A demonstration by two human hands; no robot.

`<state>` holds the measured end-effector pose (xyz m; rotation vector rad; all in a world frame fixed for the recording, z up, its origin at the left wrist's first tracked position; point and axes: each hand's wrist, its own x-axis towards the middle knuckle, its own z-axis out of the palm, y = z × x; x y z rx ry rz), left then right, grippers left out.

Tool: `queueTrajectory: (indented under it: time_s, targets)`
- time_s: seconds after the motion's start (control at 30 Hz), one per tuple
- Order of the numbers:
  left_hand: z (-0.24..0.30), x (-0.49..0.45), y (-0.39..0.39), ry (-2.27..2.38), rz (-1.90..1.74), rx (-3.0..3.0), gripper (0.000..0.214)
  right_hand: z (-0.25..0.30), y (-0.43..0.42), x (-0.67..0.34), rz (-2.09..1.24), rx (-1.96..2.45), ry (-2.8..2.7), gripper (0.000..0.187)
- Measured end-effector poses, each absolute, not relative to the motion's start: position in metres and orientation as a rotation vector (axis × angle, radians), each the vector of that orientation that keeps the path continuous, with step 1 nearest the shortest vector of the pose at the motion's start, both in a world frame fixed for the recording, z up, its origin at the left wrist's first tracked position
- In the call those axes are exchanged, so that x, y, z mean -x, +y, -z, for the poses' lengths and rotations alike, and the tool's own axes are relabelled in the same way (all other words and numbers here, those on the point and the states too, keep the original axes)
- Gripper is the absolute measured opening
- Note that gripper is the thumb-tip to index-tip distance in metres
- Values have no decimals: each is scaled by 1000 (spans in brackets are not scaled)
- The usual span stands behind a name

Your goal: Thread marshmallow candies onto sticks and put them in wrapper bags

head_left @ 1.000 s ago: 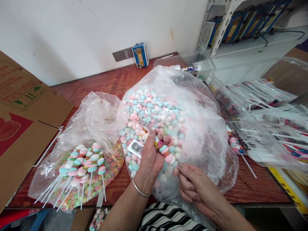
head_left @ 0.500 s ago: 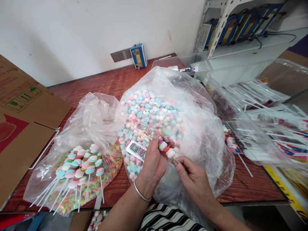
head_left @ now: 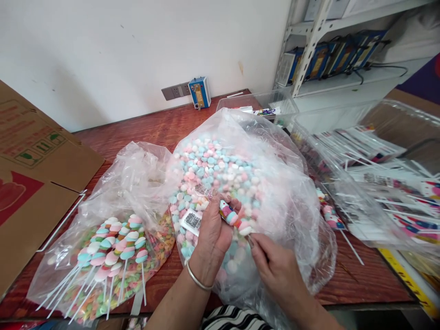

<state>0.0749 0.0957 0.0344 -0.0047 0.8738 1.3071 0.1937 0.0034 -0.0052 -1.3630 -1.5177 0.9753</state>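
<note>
My left hand (head_left: 213,229), with a metal bangle at the wrist, is closed around a small clear printed wrapper (head_left: 225,211). A marshmallow candy skewer (head_left: 243,226) in pink, white and blue sticks out of the wrapper's lower end; its far part is hidden inside. My right hand (head_left: 277,263) pinches the skewer's lower end between thumb and forefinger, where its stick is mostly hidden. Both hands are over a large clear bag of pastel marshmallows (head_left: 220,160). A white label with a printed code (head_left: 191,222) shows just left of my left hand.
Several finished candy skewers (head_left: 113,247) lie on a clear bag of ring-shaped candies (head_left: 161,243) at left, beside a cardboard box (head_left: 41,183). Clear bins (head_left: 343,192) of wrappers stand at right, near a wrapped skewer (head_left: 332,215). A blue device (head_left: 199,93) stands by the wall.
The view has shifted, so most of the scene sits lower. At the skewer's upper end, more of the dotted printed wrapper shows. Both hands keep their holds.
</note>
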Motion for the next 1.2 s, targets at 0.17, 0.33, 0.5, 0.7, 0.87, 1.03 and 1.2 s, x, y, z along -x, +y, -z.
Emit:
queueTrajectory:
  time_s: [0.17, 0.33, 0.5, 0.7, 0.87, 1.03, 1.2]
  targets:
    - [-34, -85, 92, 949, -1295, 8, 19, 23, 7, -200, -187, 1335, -1879, 20]
    - [-24, -88, 85, 766, -1260, -115, 22, 14, 14, -189, -1429, 1219, -1122, 38]
    - [-21, -74, 95, 653, -1323, -254, 28, 10, 16, -188, -1811, 1045, -751, 42]
    - [-23, -85, 95, 643, -1325, -136, 18, 18, 16, -193, -767, 1391, -1429, 27]
    - [-19, -96, 82, 635, -1249, -171, 27, 15, 19, -192, -1032, 1359, -1298, 33]
    - [-18, -79, 94, 573, -1307, -231, 33, 14, 19, -193, -1467, 1208, -965, 44]
    - [-26, -75, 99, 501, -1276, -246, 18, 3, 15, -189, -1806, 1036, -632, 39]
